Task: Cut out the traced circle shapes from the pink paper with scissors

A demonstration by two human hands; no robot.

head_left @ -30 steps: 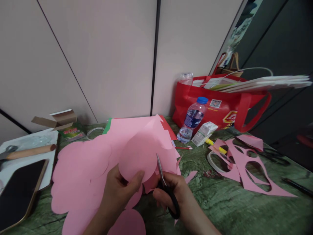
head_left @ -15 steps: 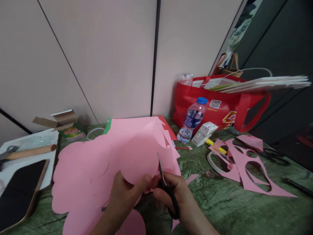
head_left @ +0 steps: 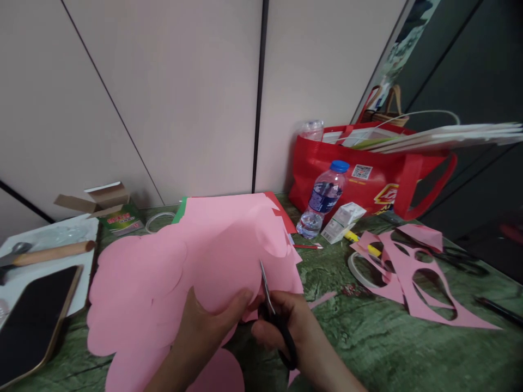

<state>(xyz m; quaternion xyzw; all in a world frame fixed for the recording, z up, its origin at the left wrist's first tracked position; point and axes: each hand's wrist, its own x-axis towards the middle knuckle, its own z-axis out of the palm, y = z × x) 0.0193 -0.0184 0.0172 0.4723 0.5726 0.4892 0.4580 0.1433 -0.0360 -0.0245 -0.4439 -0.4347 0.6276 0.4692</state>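
Left hand [head_left: 206,326] pinching rounded pink paper [head_left: 229,272], right hand [head_left: 292,321] gripping scissors [head_left: 268,299].
Our left thumb presses on top of the sheet, other fingers mostly hidden under it; our right fingers are curled round the black handles, blades pointing up and away at the sheet's right edge; can't tell if they're biting. Sheet sits over more pink paper, with our cut pink shapes [head_left: 134,272] to the left. Farther out right: pink scraps with holes [head_left: 404,272], white carton [head_left: 343,223], water bottle [head_left: 322,198] before a red bag [head_left: 310,158]. Far left: phone [head_left: 38,321].
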